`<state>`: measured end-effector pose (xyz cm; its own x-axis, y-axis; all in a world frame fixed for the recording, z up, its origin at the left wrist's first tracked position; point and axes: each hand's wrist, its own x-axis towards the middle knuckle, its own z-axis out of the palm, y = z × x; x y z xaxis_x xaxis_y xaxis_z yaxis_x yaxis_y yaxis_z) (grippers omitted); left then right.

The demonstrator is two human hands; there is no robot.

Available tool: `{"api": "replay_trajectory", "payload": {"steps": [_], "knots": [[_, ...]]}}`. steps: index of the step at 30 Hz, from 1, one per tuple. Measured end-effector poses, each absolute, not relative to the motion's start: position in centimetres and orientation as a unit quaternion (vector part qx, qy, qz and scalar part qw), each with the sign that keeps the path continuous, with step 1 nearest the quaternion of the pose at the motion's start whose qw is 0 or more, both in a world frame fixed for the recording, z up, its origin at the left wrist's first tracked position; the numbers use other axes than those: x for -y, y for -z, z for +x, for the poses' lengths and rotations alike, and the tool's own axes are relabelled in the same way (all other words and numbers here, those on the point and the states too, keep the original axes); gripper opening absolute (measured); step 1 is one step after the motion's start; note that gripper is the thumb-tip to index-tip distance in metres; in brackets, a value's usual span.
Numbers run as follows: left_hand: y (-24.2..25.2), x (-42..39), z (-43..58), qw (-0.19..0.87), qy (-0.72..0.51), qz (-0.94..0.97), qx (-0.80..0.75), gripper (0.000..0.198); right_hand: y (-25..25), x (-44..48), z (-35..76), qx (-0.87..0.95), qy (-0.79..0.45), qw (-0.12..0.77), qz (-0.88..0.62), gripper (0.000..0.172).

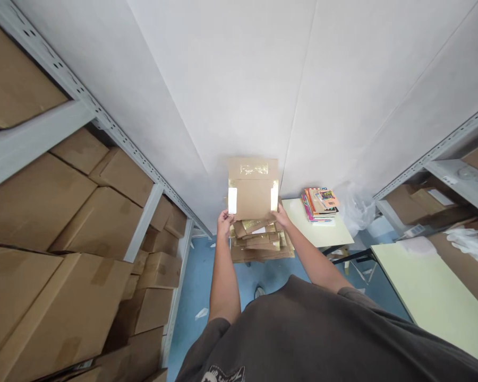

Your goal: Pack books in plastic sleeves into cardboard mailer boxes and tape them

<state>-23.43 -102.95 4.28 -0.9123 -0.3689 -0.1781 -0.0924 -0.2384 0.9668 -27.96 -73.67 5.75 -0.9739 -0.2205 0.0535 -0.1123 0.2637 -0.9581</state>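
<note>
Currently held: a flat cardboard mailer (253, 196), raised upright in front of the white wall (239, 79), just above a stack of similar pieces.
Left hand: the left hand (225, 220) pinches the mailer's lower left corner, fingers closed on the board.
Right hand: the right hand (281, 216) takes the lower right corner the same way, fingers clamped on the edge.
Step, as I judge it: the piece is lifted clear and spread between both hands with its face towards the person, as for checking or folding. No flap is turned yet.
What further handling calls for: an even grip at both corners so the thin sheet does not bow, and care around the sticky-looking strips.
Mailer surface: matt brown board, rectangular, with two white strips (232, 200) at the side edges and a glossy tape patch (254, 169) near the top.
Stack: the stack (258, 244) is loosely heaped, with its edges askew and shiny tape showing here and there. What carries it is hidden.
Small worktop: the small worktop (322, 231) is pale yellow and smooth, just beside the stack, and bears a pile of colourful books (321, 204).
Further out: a crumpled clear plastic bag (356, 209), a larger worktop (434, 297) on the right, grey metal shelving (103, 122) packed with brown cartons (83, 212) on the left, and a blue floor (195, 286).
</note>
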Motion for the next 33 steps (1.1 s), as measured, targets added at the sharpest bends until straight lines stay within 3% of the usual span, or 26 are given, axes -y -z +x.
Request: {"api": "replay_trajectory", "payload": {"steps": [4,13,21,27,33], "knots": [[-7.5,101.7,-24.1,0.087,0.782,0.123,0.605,0.052,-8.9,70.6,-29.1,-0.683,0.724,0.068,-0.063,0.067],[-15.6,89.3,-29.1,0.015,0.74,-0.047,0.671,0.089,-15.0,54.2,-29.2,-0.629,0.774,0.017,-0.074,0.076],[-17.2,66.8,-32.2,-0.11,0.722,-0.146,0.668,0.093,-17.0,31.6,-21.1,-0.585,0.81,-0.042,0.01,0.075],[-15.1,46.7,-30.8,-0.231,0.696,-0.238,0.637,0.095,-15.1,16.0,-9.4,-0.561,0.81,-0.131,0.106,0.075],[-12.3,29.9,-26.4,-0.371,0.633,-0.289,0.615,0.095,-12.3,7.1,3.2,-0.56,0.764,-0.222,0.231,0.077]]}}
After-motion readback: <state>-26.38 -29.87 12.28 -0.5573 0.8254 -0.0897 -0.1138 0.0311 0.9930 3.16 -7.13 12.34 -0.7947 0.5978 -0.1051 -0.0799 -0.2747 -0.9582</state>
